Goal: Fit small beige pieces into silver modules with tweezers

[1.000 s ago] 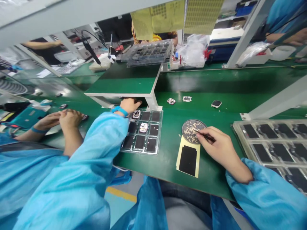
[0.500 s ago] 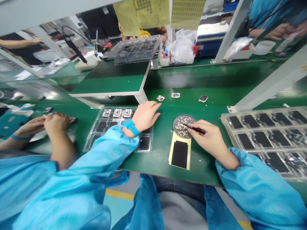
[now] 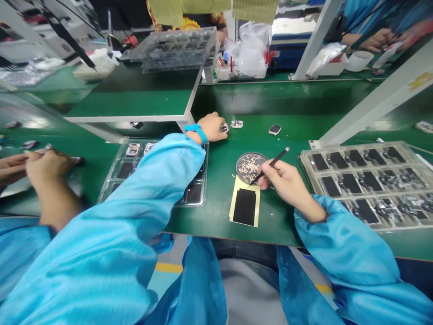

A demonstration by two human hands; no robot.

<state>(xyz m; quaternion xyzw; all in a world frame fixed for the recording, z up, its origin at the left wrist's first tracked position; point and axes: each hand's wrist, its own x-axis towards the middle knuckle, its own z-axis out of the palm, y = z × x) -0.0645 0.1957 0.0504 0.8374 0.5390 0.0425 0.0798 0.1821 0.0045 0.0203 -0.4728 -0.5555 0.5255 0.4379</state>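
Observation:
My left hand (image 3: 211,127), with a blue band at its wrist, has its fingers closed on a small metal watch case (image 3: 224,128) at the back of the bench. Just right of it lies a second open case (image 3: 237,124), and farther right a case with a dark face (image 3: 275,130). My right hand (image 3: 282,179) holds black tweezers (image 3: 275,161) slantwise, their lower tip at the near edge of a round mesh dish (image 3: 241,168) of tiny pale parts. Under the dish's near side lies a yellow sheet with a black rectangle (image 3: 245,206).
A clear tray (image 3: 203,198) with cases and dark squares lies partly under my left sleeve. Stacked trays of dark plates (image 3: 306,158) stand at right. A raised green shelf (image 3: 135,101) is back left. At far left are another person's hands (image 3: 50,167).
My left hand has moved from above the clear tray to the back and closed on the case. My right hand has turned the tweezers more upright, their tip now nearer the yellow sheet.

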